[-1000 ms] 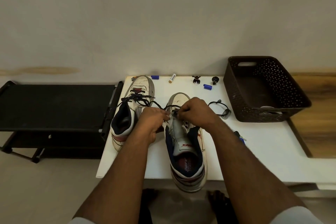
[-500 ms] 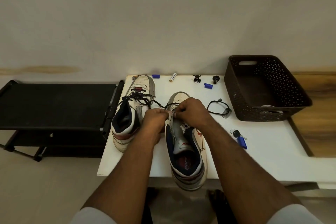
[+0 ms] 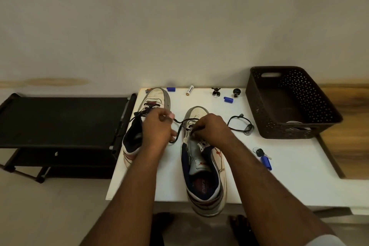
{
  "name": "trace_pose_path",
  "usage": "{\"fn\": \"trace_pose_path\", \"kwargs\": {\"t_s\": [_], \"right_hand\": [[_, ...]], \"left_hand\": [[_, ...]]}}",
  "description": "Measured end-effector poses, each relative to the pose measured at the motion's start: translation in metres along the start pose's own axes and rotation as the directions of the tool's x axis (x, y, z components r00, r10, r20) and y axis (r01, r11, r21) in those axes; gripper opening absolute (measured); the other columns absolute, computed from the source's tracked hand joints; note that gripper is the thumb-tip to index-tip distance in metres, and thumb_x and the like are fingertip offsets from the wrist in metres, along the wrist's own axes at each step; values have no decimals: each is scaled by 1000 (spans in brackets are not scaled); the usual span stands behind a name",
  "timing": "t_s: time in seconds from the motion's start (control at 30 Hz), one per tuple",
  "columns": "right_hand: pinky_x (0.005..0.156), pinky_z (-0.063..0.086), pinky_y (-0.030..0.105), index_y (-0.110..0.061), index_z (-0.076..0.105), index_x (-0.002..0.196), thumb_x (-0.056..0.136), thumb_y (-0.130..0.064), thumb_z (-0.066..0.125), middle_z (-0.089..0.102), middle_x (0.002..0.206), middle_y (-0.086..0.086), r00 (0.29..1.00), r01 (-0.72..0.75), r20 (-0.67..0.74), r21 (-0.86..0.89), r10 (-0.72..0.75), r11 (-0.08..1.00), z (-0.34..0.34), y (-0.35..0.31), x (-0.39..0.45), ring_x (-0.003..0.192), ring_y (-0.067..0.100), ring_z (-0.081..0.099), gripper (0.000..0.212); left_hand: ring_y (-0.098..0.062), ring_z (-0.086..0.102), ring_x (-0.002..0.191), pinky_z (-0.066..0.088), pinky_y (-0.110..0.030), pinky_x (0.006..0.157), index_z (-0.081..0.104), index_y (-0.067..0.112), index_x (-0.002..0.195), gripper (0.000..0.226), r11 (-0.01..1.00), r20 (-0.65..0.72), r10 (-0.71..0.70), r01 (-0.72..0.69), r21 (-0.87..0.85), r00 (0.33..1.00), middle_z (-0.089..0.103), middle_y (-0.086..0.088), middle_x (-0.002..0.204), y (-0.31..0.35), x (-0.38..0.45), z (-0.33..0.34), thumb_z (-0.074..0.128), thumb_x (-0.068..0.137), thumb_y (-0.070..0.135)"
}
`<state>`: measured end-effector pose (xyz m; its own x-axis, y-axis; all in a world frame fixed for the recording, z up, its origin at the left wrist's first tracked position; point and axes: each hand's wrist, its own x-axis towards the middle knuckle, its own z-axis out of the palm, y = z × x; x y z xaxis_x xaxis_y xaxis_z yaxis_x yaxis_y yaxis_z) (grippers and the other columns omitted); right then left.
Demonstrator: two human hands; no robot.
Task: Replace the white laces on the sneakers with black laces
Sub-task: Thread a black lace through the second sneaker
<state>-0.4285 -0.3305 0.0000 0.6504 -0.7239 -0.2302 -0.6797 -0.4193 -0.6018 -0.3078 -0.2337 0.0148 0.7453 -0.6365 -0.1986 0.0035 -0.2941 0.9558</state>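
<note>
Two white sneakers stand on the white table (image 3: 289,175). The left sneaker (image 3: 157,96) carries black lacing near its toe, partly hidden by my arm. The right sneaker (image 3: 203,175) lies with its heel over the table's front edge. A black lace (image 3: 179,129) runs from the right sneaker's lower eyelets out to the left. My left hand (image 3: 157,128) pinches that lace between the two shoes. My right hand (image 3: 211,129) rests on the right sneaker's eyelet area with fingers curled on the lace there.
A dark perforated basket (image 3: 327,110) stands at the table's right back. A black cord with a clear suction cup (image 3: 242,125) lies right of the shoes. Keys with a blue fob (image 3: 263,158), blue caps, a battery and small figures dot the table. A black rack (image 3: 60,122) stands left.
My left hand has moved left, away from the right sneaker, drawing the black lace out with it. My right hand stays on the sneaker's eyelets.
</note>
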Motion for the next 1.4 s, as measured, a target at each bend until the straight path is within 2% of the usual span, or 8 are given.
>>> {"fn": "trace_pose_path", "kwargs": {"t_s": [0.3, 0.43, 0.67, 0.77, 0.9, 1.07, 1.23, 1.4], "right_hand": [[77, 39, 23, -24, 70, 115, 84, -15, 70, 57, 113, 3, 985, 151, -67, -130, -160, 980, -5, -3, -5, 102, 19, 55, 33], [77, 37, 22, -27, 66, 122, 83, -17, 72, 50, 118, 3, 991, 129, -19, -173, -134, 976, -7, 1, -4, 106, 19, 53, 41], [81, 39, 23, -29, 66, 121, 79, -14, 75, 51, 125, 2, 992, 118, -16, -139, -122, 983, -6, 2, -1, 112, 20, 53, 45], [87, 43, 26, -28, 63, 125, 81, -15, 74, 48, 126, 1, 989, 146, 6, -172, -147, 974, -4, 2, -1, 113, 21, 51, 47], [83, 39, 23, -31, 61, 127, 82, -19, 73, 46, 127, 1, 985, 173, 16, -213, -174, 962, -2, 4, -1, 113, 21, 52, 48], [91, 47, 32, -37, 61, 126, 78, -23, 77, 46, 129, 0, 990, 132, -17, -205, -138, 970, -6, 5, 0, 114, 22, 49, 53], [96, 43, 37, -40, 58, 127, 80, -26, 74, 46, 132, -1, 990, 138, 0, -265, -143, 954, -6, 6, -1, 119, 24, 41, 52], [86, 45, 18, -25, 71, 111, 75, -14, 78, 59, 108, -7, 958, 191, -240, 131, -156, 973, -15, 5, 0, 97, 5, 52, 38]], "left_hand": [[-20, 66, 68, 55, -30, 64, 72, 9, 84, 9, 978, 12, 32, -34, 208, 999, 72, -12, 83, -21, 3, 26, 65, 89, 7], [-10, 57, 40, 48, -25, 41, 63, 13, 83, 20, 961, -203, 31, -85, -264, 979, 64, -9, 79, 20, -10, 7, 51, 95, 0], [-30, 67, 81, 57, -42, 60, 44, 12, 129, 37, 702, -796, 269, -676, -223, 542, 48, -5, 127, 47, -13, -36, 52, 94, 7], [-30, 55, 119, 52, -51, 90, 53, 29, 126, 46, 812, -361, 581, -547, 201, 730, 48, -4, 135, 20, -11, -7, 57, 90, 1], [-22, 64, 100, 50, -30, 83, 67, 16, 117, 25, 804, 255, 43, -185, 565, 966, 67, -8, 116, -8, -4, 17, 57, 95, 12], [-18, 65, 84, 49, -28, 76, 72, 14, 89, 16, 918, -2, 214, -201, 342, 977, 70, -2, 87, 6, -8, 9, 57, 94, 12], [-7, 58, 88, 54, -30, 78, 54, 25, 94, 9, 757, -804, 395, -653, 11, 445, 54, 7, 99, 62, -9, -47, 52, 93, 17], [-18, 44, 132, 33, -6, 93, 43, 21, 141, 57, 820, -441, 545, -344, 457, 713, 30, -3, 154, 49, -27, -24, 55, 90, -1]]}}
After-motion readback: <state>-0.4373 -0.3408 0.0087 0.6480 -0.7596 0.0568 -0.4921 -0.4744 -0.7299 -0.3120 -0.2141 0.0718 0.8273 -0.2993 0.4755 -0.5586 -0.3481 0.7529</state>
